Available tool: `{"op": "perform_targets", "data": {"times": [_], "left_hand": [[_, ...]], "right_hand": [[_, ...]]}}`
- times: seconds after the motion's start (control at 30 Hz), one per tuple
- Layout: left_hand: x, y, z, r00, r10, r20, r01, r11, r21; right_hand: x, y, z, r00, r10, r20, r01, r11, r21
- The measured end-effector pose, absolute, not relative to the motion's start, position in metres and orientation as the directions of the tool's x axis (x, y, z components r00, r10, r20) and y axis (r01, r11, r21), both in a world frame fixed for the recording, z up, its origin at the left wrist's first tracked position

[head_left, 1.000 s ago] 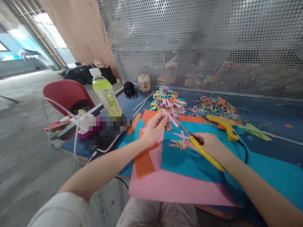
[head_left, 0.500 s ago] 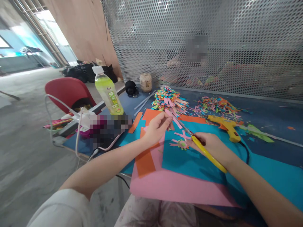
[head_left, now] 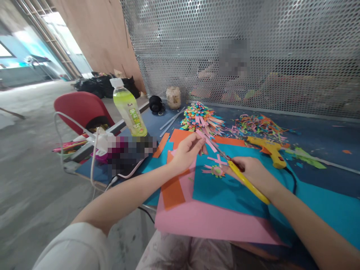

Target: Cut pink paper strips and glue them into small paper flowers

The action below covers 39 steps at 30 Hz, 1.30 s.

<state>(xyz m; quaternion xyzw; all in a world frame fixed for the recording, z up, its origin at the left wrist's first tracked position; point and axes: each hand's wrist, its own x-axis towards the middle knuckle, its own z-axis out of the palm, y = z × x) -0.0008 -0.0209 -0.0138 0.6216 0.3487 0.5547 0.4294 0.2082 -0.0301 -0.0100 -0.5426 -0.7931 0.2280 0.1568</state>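
My left hand [head_left: 186, 152] pinches a pink paper strip [head_left: 206, 140] above the sheets. My right hand [head_left: 251, 171] grips yellow-handled scissors [head_left: 241, 175], whose blades reach up to the strip. A small pink and green paper flower [head_left: 216, 171] lies on the teal sheet [head_left: 225, 191] just below the blades. Pink [head_left: 208, 223] and orange [head_left: 171, 193] sheets lie under my left forearm.
A yellow glue gun [head_left: 268, 150] lies right of my hands. A pile of coloured paper flowers [head_left: 201, 117] and loose scraps [head_left: 257, 125] sit behind. A green drink bottle [head_left: 128, 108], a red chair [head_left: 81, 110] and cables stand at the left. A perforated metal screen [head_left: 253, 52] closes the back, with a person behind it.
The view shifted slightly; both hands keep their hold, and the scissors and strip stay almost where they were.
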Motion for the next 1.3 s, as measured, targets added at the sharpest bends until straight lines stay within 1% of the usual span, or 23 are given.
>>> {"op": "perform_targets", "data": {"times": [0.2, 0.3, 0.53, 0.83, 0.97, 1.17, 1.3], "left_hand": [[0.0001, -0.0209, -0.0128, 0.144, 0.917, 0.371, -0.091, -0.361, 0.928], [0.0005, -0.0203, -0.0138, 0.167, 0.918, 0.360, -0.112, -0.345, 0.932], [-0.0004, -0.0203, -0.0152, 0.208, 0.919, 0.335, -0.100, -0.321, 0.942], [-0.0010, -0.0190, -0.0160, 0.221, 0.911, 0.349, -0.116, -0.331, 0.937], [-0.0004, -0.0198, -0.0160, 0.213, 0.917, 0.338, -0.122, -0.318, 0.940], [0.0039, -0.0235, -0.0187, 0.255, 0.915, 0.312, -0.100, -0.296, 0.950], [0.0036, -0.0221, -0.0199, 0.264, 0.908, 0.326, -0.090, -0.313, 0.945]], "right_hand": [[0.2058, -0.0329, -0.0064, -0.335, 0.942, 0.004, 0.788, 0.282, -0.548], [0.2050, -0.0336, -0.0060, -0.352, 0.936, 0.011, 0.779, 0.299, -0.551], [0.2076, -0.0302, -0.0108, -0.368, 0.929, 0.024, 0.797, 0.329, -0.507], [0.2050, -0.0333, -0.0039, -0.341, 0.939, 0.029, 0.818, 0.312, -0.484], [0.2038, -0.0348, -0.0043, -0.332, 0.943, 0.027, 0.807, 0.299, -0.508], [0.2009, -0.0365, -0.0075, -0.330, 0.942, 0.055, 0.778, 0.304, -0.549], [0.1987, -0.0369, -0.0070, -0.307, 0.951, 0.038, 0.800, 0.279, -0.531]]}}
